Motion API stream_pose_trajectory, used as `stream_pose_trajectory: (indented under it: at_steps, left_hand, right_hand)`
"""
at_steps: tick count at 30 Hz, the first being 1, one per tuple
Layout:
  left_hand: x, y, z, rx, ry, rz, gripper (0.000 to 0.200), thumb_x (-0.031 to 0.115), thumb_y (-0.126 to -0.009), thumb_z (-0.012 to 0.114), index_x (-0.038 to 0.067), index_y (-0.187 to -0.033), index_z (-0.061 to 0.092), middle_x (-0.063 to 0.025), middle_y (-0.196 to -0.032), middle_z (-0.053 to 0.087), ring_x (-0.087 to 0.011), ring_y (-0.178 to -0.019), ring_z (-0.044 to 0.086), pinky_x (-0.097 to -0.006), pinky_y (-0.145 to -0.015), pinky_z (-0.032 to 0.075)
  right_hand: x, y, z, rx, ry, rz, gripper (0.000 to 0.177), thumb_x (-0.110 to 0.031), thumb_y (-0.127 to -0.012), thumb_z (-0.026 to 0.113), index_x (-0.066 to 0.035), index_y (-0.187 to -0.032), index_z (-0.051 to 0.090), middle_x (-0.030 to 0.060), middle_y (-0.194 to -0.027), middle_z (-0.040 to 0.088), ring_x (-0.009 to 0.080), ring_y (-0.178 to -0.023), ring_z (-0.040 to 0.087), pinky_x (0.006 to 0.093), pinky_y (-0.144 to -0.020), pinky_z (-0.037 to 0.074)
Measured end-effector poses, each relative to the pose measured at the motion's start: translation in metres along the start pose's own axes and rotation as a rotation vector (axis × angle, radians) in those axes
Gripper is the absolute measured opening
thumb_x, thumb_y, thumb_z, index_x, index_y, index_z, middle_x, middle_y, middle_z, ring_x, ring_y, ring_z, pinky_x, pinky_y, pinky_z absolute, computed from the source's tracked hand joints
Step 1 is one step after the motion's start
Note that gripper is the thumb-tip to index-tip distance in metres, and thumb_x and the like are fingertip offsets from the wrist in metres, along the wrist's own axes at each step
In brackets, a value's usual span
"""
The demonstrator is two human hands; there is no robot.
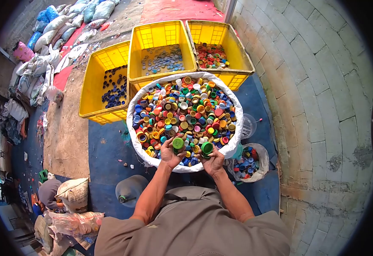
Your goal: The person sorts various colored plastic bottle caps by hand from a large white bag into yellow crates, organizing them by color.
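A wide white-rimmed sack (130,128) in front of me is heaped with bottle caps (186,111) of many colours. Over its near edge, my left hand (171,152) is closed on a green bottle cap (178,143), its top facing up. Beside it, my right hand (213,160) grips another green bottle cap (207,147), turned so that its hollow side shows. The two hands are apart, with loose caps lying between and beyond them.
Behind the sack stand three yellow crates: the left crate (90,85) with dark blue caps, the middle crate (135,47) with light blue ones, the right crate (244,64) with mostly red ones. A smaller bag (261,170) of caps and a large clear bottle (131,187) flank me. A block wall (323,106) rises right.
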State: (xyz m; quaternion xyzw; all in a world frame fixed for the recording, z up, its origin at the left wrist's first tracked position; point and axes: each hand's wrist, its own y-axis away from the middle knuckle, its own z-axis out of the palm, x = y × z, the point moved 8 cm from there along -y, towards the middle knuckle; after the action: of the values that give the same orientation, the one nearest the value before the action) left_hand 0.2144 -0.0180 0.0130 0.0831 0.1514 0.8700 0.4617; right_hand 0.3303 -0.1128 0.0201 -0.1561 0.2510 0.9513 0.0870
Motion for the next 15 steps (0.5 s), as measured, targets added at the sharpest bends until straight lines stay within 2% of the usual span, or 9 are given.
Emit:
stream_pose_trajectory:
  at_steps: [3, 7, 10, 11, 14, 15]
  left_hand:
    - [-0.009, -0.004, -0.006, 0.025, -0.022, -0.003, 0.047, 0.043, -0.093, 0.048, 0.002, -0.112, 0.059, -0.0105, -0.104, 0.063, -0.0128, -0.061, 0.048, -0.0236, -0.048, 0.036]
    - [-0.024, -0.013, -0.030, 0.205, -0.117, -0.042, 0.033, 0.030, -0.092, 0.055, 0.004, -0.111, 0.057, -0.0065, -0.093, 0.064, -0.0119, -0.059, 0.046, -0.0240, -0.052, 0.038]
    - [-0.036, -0.016, -0.036, 0.296, -0.179, -0.036, 0.033, 0.029, -0.092, 0.054, 0.006, -0.117, 0.055, -0.0085, -0.107, 0.062, -0.0185, -0.075, 0.057, -0.0294, -0.063, 0.048]
    - [-0.038, -0.025, -0.050, 0.249, -0.159, -0.059, 0.033, 0.029, -0.093, 0.053, 0.007, -0.118, 0.054, -0.0099, -0.109, 0.061, -0.0214, -0.082, 0.060, -0.0331, -0.069, 0.051]
    - [-0.044, -0.038, -0.036, 0.291, -0.143, -0.077, 0.033, 0.031, -0.093, 0.052, 0.005, -0.112, 0.055, -0.0112, -0.107, 0.062, -0.0225, -0.085, 0.060, -0.0360, -0.074, 0.050]
    - [-0.044, -0.052, -0.027, 0.198, -0.151, -0.096, 0.034, 0.033, -0.094, 0.050, 0.003, -0.110, 0.055, -0.0115, -0.104, 0.062, -0.0234, -0.087, 0.059, -0.0360, -0.074, 0.050]
  right_hand:
    - [-0.005, -0.001, -0.011, 0.018, 0.015, 0.010, 0.048, -0.009, -0.068, 0.047, -0.005, -0.116, 0.051, 0.0137, -0.105, 0.059, 0.0292, -0.094, 0.061, 0.0439, -0.083, 0.052]
    - [-0.011, -0.003, -0.021, 0.041, -0.020, -0.002, 0.047, -0.010, -0.067, 0.050, -0.001, -0.113, 0.052, 0.0165, -0.106, 0.060, 0.0315, -0.099, 0.060, 0.0427, -0.087, 0.049]
    - [-0.013, -0.005, -0.035, 0.062, -0.030, -0.038, 0.047, -0.010, -0.067, 0.049, 0.000, -0.112, 0.051, 0.0172, -0.106, 0.060, 0.0324, -0.099, 0.060, 0.0426, -0.087, 0.049]
    - [-0.015, -0.004, -0.038, 0.085, -0.041, -0.040, 0.045, -0.010, -0.067, 0.048, 0.002, -0.111, 0.052, 0.0177, -0.106, 0.060, 0.0329, -0.100, 0.060, 0.0426, -0.088, 0.048]
    - [-0.018, -0.014, -0.059, 0.144, -0.063, -0.044, 0.044, -0.009, -0.067, 0.048, 0.003, -0.110, 0.053, 0.0177, -0.106, 0.060, 0.0330, -0.100, 0.060, 0.0428, -0.089, 0.048]
    - [-0.022, -0.020, -0.061, 0.139, -0.082, -0.020, 0.044, -0.008, -0.067, 0.047, 0.004, -0.110, 0.053, 0.0175, -0.108, 0.060, 0.0329, -0.102, 0.059, 0.0424, -0.088, 0.048]
